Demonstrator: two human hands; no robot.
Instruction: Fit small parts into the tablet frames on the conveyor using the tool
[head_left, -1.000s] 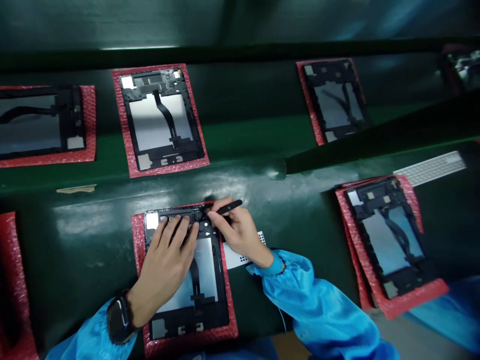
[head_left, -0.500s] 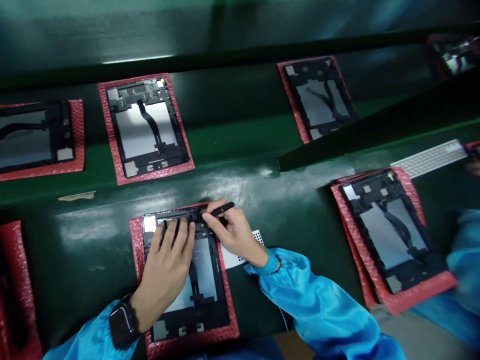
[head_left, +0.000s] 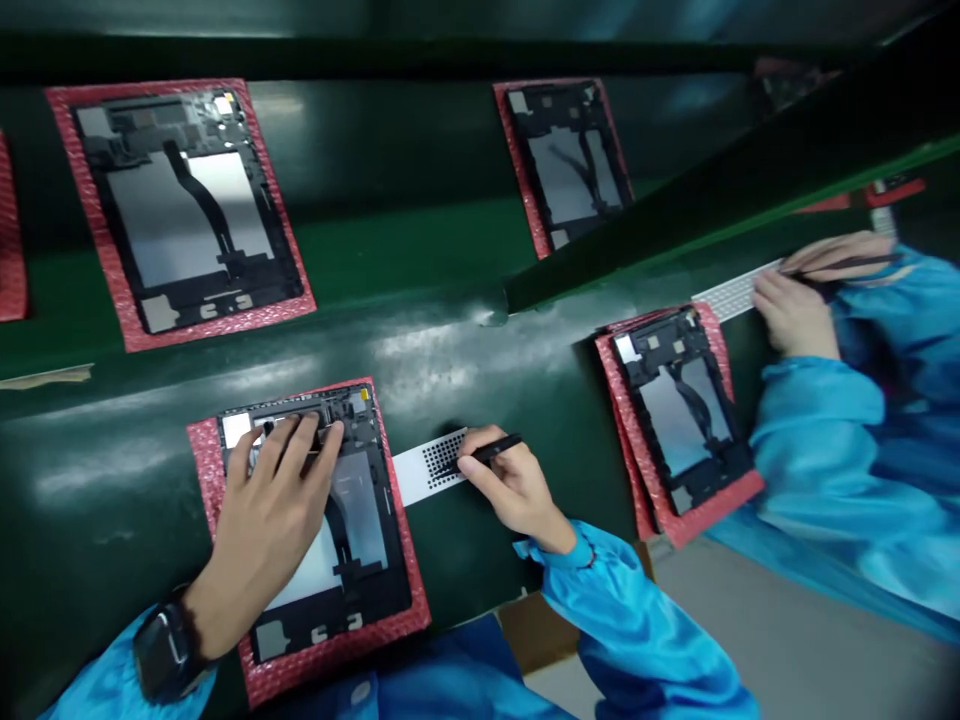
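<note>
My left hand [head_left: 274, 500] lies flat with fingers spread on an open tablet frame [head_left: 352, 530], fingertips at its top edge. The frame rests on a red bubble-wrap mat [head_left: 225, 450]. My right hand [head_left: 510, 485] pinches black tweezers [head_left: 491, 452], their tip touching a white strip [head_left: 427, 465] with a patch of small black dots, just right of the tablet. A dark watch [head_left: 161, 645] sits on my left wrist. Both my sleeves are blue.
Several other tablet frames on red mats lie around: far left [head_left: 187, 210], far middle [head_left: 566, 160], near right [head_left: 679, 410]. A co-worker in blue [head_left: 847, 440] at the right holds tweezers over a white strip [head_left: 731, 295]. A dark green rail [head_left: 675, 230] crosses diagonally.
My right hand moved the tweezers off the tablet's top edge rightward onto the dotted white strip. The view swung right, bringing the co-worker's hands into sight. My left hand stayed on the tablet.
</note>
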